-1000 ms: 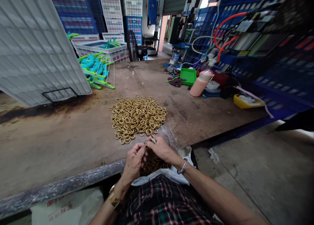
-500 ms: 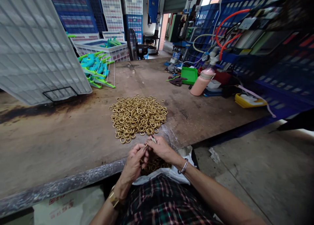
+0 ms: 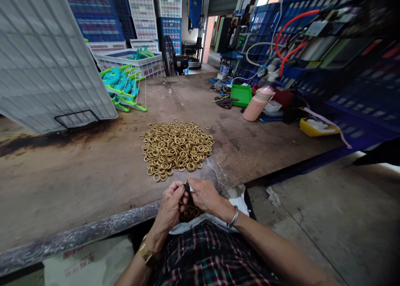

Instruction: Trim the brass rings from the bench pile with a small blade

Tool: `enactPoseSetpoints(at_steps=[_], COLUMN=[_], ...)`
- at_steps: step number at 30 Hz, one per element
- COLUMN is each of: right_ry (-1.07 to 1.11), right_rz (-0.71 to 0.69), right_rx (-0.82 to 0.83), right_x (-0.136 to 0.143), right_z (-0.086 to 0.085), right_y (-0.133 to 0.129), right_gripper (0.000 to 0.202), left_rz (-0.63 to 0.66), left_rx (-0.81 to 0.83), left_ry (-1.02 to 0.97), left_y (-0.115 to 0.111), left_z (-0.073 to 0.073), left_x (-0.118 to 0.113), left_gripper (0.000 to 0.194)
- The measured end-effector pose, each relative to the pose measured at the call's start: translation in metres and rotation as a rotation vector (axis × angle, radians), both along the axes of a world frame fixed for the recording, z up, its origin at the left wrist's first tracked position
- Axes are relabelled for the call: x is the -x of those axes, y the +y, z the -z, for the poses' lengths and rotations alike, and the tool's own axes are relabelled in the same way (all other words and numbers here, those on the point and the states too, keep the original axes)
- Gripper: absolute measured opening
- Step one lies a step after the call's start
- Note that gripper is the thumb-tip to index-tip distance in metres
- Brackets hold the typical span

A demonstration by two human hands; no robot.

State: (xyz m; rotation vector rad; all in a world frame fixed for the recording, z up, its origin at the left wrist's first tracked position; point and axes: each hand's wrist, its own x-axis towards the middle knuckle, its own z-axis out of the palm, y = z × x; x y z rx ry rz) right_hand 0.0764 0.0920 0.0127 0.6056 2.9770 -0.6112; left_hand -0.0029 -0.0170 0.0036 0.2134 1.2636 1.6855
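Note:
My left hand [image 3: 170,203] is closed, pinching a gold-coloured ring [image 3: 186,181] that shows only as a sliver between my fingertips; another ring seems tucked in its curled fingers. Against it, my right hand [image 3: 204,197] grips a small dark-and-white tool [image 3: 188,188], mostly hidden by the fingers, so I cannot tell its exact kind. Under both hands, more rings [image 3: 191,212] lie in a white bag [image 3: 187,225] at my lap. Just beyond them, a wide heap of gold-coloured rings [image 3: 176,146] rests on the brown table [image 3: 103,169].
A large whitish plastic crate [image 3: 56,61] leans at the left, beside teal and green plastic pieces [image 3: 121,88]. To the right stand a pink bottle [image 3: 258,106], a green tray [image 3: 241,95] and a yellow tray [image 3: 317,128]. A fan [image 3: 170,57] is behind the table.
My right hand has turned and shifted slightly, bringing the small tool down against the left fingertips. Its bracelet has tilted. The ring heap looks the same.

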Motion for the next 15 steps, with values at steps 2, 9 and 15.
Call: enactPoseSetpoints(at_steps=[2,9,15], right_ry=[-0.018,-0.094,-0.12], right_rz=[-0.005,0.015,0.228], right_rx=[-0.005,-0.027,-0.119], right_x=[0.001,0.004,0.003], right_z=[-0.001,-0.001,0.007], right_y=[-0.001,-0.004,0.026], right_gripper=[0.023,0.025,0.027], left_rz=[-0.009,-0.012,0.072], left_rx=[0.012,0.063,-0.026], left_ry=[0.014,0.072,0.032], left_y=[0.0,-0.001,-0.006], left_z=[0.0,0.003,-0.003], left_x=[0.0,-0.001,-0.005], left_gripper=[0.033,0.032,0.027])
